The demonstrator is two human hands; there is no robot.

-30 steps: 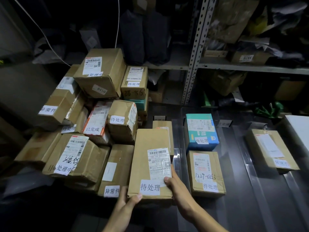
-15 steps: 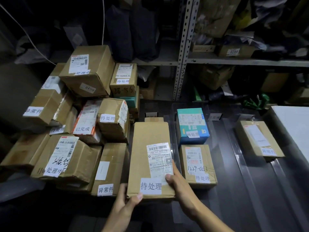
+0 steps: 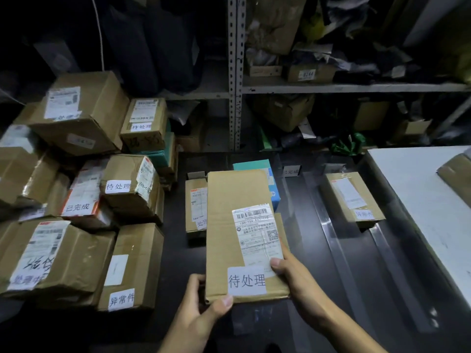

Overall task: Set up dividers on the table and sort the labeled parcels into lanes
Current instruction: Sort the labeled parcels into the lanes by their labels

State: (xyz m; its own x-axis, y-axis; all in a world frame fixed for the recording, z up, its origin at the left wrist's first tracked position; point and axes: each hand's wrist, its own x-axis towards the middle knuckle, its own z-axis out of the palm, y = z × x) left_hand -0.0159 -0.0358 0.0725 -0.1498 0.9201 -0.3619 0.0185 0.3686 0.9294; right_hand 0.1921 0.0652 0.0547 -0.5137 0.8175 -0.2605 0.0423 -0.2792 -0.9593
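Above the dark surface (image 3: 318, 289), near its front edge, a long flat parcel (image 3: 242, 235) is held by both hands. Its near end carries a white label reading 待处理 (image 3: 246, 281), with a shipping label just beyond it. The left hand (image 3: 201, 314) grips the near left corner of this parcel, thumb lying over the front edge and fingers curled along the left side. The right hand (image 3: 293, 278) grips the near right edge, thumb pressed on the lower corner of the shipping label, fingers hidden underneath.

Just left of the held parcel, partly hidden behind it, a small brown parcel (image 3: 195, 205) lies on the surface. Behind the held parcel's far end a teal box (image 3: 254, 165) shows, mostly covered. To its right, clear dividers (image 3: 339, 250) run front to back along the surface, and beyond them another brown parcel (image 3: 353, 198) lies in a lane. Farther right stands a white slab (image 3: 420, 200). Well left of the held parcel, a pile of cartons (image 3: 84, 200) is stacked, several bearing white labels. A metal shelf (image 3: 235, 72) rises behind everything.
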